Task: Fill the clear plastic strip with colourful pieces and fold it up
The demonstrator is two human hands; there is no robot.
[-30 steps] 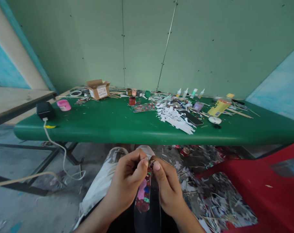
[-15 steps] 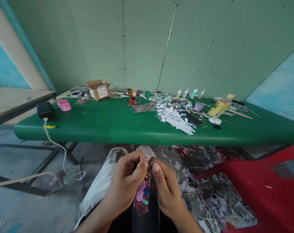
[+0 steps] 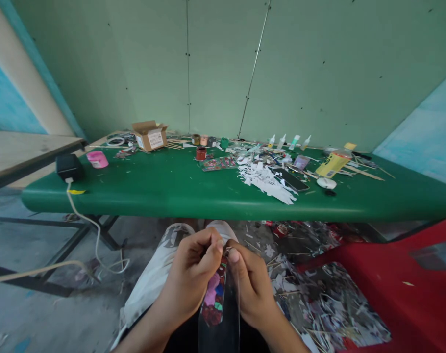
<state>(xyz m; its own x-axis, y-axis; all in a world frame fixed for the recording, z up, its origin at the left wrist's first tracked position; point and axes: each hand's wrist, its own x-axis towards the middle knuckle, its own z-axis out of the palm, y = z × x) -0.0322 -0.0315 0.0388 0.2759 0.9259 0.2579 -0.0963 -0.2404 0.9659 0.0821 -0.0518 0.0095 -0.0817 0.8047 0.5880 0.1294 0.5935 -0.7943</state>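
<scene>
Between both hands [image 3: 223, 279], clear strip [image 3: 220, 314] with coloured scraps, top end pinched

Two hands, one strip, a crowded green table

Two hands, the left hand [image 3: 193, 274] and the right hand [image 3: 250, 287], pinch one clear strip [image 3: 217, 304] below the green table [image 3: 153, 186]. On that table: one open cardboard box [image 3: 150, 135] at the back left, one pink tub [image 3: 97, 159] and one black adapter [image 3: 68, 167] near the left end, four small glue bottles [image 3: 288, 141] at the back, one yellow tube [image 3: 333, 163] towards the right, one phone [image 3: 291, 179] and one heap of white paper scraps [image 3: 266, 180] mid-table. One red chair [image 3: 403, 289] stands right of it.
</scene>
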